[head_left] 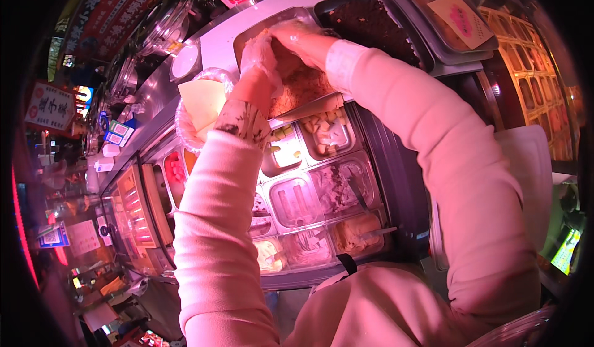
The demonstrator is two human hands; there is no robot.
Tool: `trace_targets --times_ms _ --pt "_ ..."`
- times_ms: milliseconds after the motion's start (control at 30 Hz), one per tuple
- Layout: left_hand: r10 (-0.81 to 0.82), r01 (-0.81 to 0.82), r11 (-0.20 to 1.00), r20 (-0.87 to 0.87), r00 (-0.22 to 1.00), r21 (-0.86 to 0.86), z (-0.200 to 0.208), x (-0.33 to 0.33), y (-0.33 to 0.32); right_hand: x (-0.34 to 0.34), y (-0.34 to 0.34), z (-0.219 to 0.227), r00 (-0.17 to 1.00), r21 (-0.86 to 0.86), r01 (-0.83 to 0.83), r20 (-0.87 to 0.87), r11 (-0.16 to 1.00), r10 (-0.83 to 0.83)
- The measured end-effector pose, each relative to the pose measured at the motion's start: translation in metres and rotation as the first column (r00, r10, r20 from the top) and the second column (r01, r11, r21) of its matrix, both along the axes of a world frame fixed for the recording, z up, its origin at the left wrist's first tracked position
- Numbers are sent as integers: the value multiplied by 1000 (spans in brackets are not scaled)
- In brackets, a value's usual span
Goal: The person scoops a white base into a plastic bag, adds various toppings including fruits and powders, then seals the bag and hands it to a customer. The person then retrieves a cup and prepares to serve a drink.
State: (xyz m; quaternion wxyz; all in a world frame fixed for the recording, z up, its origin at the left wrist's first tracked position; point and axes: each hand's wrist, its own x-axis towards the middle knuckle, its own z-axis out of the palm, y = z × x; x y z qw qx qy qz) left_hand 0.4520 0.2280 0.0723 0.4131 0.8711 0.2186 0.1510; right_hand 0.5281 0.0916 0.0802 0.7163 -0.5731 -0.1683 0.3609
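Left hand (260, 55), right hand (301, 38): I'm reaching into upper-centre tray (314, 107); can't tell grips;
Crumbly food (303, 87): lying loose; handling seemingly unfinished

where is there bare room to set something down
White counter shows bare between the steel tray and white disc, above the plastic-lined bowl. Crowded: the food containers, and the tray under the left hand and right hand.

Worn on your head, this fisheye looks steeply down over your chest (371, 304) and along your arms (216, 242) to the tray (309, 107), near enough to take in the counter (216, 47).
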Motion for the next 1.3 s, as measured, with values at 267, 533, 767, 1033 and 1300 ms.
trace_targets --times_ms 267,533,767,1033,1300 --pt "368 -269 879 199 908 -394 16 -73 -65 -15 -32 53 992 -420 70 126 905 -19" --pt "426 -359 778 12 905 -516 24 -51 -81 -17 -22 19 999 -424 -27 -48 905 7" --pt "570 -72 396 184 801 -915 30 -44 -57 -3 -18 13 988 -140 151 -16 979 -155" --pt "130 310 774 -617 776 553 20 18 14 46 10 14 948 -94 -88 297 992 112" --pt "-160 162 979 25 987 -125 -59 10 145 54 72 15 745 -353 -272 511 895 428"
